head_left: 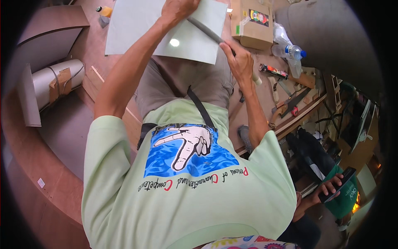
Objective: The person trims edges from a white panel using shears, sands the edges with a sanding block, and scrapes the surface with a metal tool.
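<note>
My right hand (240, 60) is closed round a long grey metal file (205, 30), its pale handle end showing beyond the wrist. The file lies slantwise over a glossy whitish sheet (132, 33) that rests across my knees. At the top edge of the view, my left hand (180, 8) is over the sheet, close by the file's far end. Its fingers are partly cut off by the picture's edge, so their grip is hidden.
A cardboard box (251, 35) stands right of the sheet, near a plastic water bottle (288, 52) and a dark cartridge (273, 71). Further right lies a handsaw (296, 101). At left is a strapped roll (68, 79). Another person's hand (331, 186) holds a phone at lower right.
</note>
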The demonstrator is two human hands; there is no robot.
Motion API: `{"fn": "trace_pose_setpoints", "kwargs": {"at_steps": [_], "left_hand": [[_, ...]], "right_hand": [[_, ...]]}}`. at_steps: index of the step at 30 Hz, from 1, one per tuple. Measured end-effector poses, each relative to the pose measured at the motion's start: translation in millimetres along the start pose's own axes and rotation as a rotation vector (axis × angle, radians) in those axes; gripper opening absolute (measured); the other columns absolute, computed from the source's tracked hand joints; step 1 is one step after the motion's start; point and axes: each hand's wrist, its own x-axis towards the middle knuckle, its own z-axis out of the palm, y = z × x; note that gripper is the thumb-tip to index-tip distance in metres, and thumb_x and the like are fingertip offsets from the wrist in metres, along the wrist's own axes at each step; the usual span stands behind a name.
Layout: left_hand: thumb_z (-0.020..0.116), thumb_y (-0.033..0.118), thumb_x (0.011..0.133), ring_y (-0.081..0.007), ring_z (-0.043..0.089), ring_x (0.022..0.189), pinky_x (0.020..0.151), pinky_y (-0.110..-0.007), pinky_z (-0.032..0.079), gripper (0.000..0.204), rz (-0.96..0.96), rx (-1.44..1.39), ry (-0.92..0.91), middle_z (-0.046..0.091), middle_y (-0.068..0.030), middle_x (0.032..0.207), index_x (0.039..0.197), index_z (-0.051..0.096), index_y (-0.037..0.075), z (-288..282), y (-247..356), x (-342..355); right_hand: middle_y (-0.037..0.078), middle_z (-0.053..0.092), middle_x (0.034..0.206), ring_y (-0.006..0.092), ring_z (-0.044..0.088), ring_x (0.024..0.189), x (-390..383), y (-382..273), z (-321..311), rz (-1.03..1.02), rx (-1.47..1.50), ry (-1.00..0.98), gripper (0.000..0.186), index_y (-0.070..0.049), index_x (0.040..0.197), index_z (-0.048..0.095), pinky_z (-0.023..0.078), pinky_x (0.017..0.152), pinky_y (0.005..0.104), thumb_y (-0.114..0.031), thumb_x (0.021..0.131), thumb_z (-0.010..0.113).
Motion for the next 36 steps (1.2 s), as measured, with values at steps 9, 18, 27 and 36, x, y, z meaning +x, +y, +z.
{"fn": "trace_pose_setpoints", "kwargs": {"at_steps": [9,18,27,36], "left_hand": [[0.053,0.027,0.101,-0.0355,0.07,0.082,0.086,-0.046,0.051,0.035,0.078,0.072,0.046,0.07,-0.0218,0.081,0.089,0.07,-0.001,7,-9,0],[0.053,0.027,0.101,-0.0362,0.069,0.082,0.083,-0.047,0.051,0.035,0.062,0.019,0.083,0.07,-0.0221,0.082,0.087,0.07,-0.001,9,-11,-3],[0.053,0.024,0.101,-0.037,0.068,0.075,0.079,-0.048,0.052,0.034,0.108,0.001,0.122,0.068,-0.0213,0.076,0.083,0.069,0.0,9,-11,0],[0.053,0.025,0.101,-0.0369,0.068,0.075,0.078,-0.047,0.052,0.034,0.086,0.038,0.103,0.068,-0.0215,0.076,0.085,0.069,0.0,10,-12,1]], "right_hand": [[0.019,0.073,0.093,0.0392,0.07,0.085,-8,1,0,0.042,0.016,-0.03,0.035,-0.01,0.109,0.075,0.054,0.072,0.0426,-0.041,0.095,0.067],[0.02,0.072,0.094,0.0398,0.07,0.086,-50,21,1,0.109,0.093,-0.023,0.034,-0.01,0.108,0.076,0.054,0.072,0.0426,-0.04,0.094,0.069],[0.019,0.072,0.094,0.0416,0.068,0.085,-58,12,-2,0.047,0.087,-0.012,0.033,-0.01,0.108,0.075,0.054,0.071,0.0445,-0.039,0.095,0.067],[0.018,0.073,0.094,0.0391,0.07,0.084,-28,11,0,-0.012,0.022,-0.012,0.034,-0.009,0.108,0.076,0.054,0.071,0.0428,-0.04,0.095,0.067]]}}
